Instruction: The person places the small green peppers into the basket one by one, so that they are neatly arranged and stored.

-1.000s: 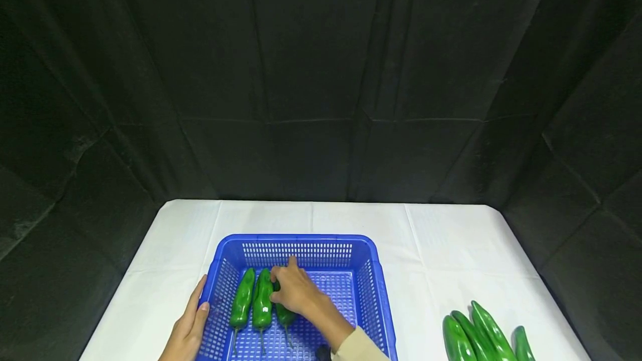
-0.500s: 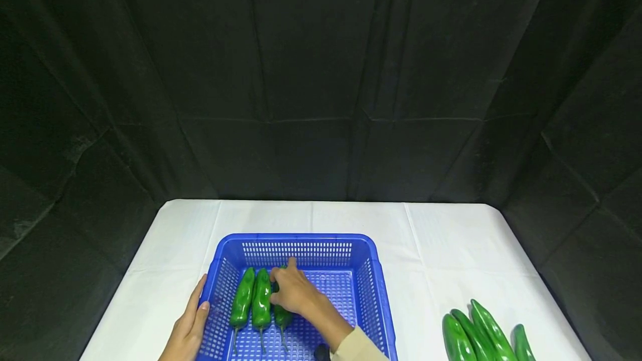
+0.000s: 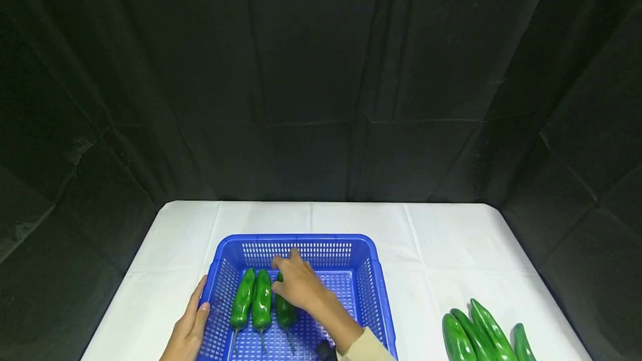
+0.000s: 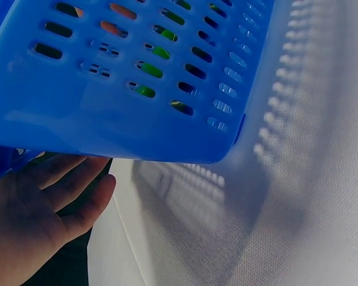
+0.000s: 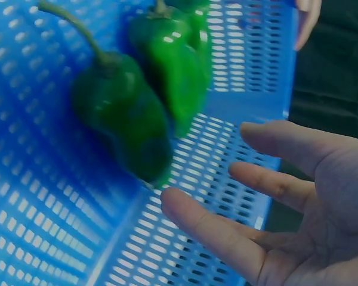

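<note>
A blue perforated plastic basket stands on the white-covered table. Three glossy green chili peppers lie side by side in its left half, stems toward the person: a left one, a middle one and a right one. Over the tip of the right one hovers my right hand, its fingers spread. The right wrist view shows a gap between that hand's thumb and fingers, with the dark green pepper lying free near a fingertip. My left hand rests with straight fingers against the basket's left side.
Several more green peppers lie on the white tablecloth at the front right, outside the basket. A black cloth backdrop hangs behind and around the table. A small black device sits at the right wrist.
My right hand has let go of the rightmost pepper and lifted slightly up and away, uncovering more of it. The pepper's stem end shifted a little. My left hand and the basket stay put.
</note>
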Tool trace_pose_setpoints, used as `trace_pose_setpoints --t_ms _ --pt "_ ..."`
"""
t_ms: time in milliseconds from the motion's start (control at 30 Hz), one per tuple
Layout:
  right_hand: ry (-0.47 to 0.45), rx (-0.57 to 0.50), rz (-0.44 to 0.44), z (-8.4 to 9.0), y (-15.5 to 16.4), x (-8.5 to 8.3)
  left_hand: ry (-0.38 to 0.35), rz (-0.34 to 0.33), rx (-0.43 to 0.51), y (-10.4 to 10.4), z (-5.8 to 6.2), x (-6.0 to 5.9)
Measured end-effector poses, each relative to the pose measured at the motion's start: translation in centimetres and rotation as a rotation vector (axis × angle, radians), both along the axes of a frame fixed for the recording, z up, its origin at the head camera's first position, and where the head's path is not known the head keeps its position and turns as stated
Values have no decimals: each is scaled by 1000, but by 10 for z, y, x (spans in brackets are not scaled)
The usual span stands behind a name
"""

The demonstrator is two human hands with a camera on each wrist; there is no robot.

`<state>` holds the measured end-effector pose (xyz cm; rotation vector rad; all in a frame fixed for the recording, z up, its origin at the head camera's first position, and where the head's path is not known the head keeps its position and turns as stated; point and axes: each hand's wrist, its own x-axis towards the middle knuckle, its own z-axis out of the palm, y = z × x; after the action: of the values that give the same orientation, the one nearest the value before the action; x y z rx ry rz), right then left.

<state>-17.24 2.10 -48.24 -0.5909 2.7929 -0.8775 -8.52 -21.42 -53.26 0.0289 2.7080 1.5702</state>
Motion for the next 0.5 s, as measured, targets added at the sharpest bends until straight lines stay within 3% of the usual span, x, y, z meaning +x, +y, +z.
trace_pose_setpoints --t_ms 300,500 --pt "158 1 22 25 24 7 47 0 -18 -1 -1 -1" --pt "211 -30 3 38 43 14 70 -12 -19 -1 -3 -3"
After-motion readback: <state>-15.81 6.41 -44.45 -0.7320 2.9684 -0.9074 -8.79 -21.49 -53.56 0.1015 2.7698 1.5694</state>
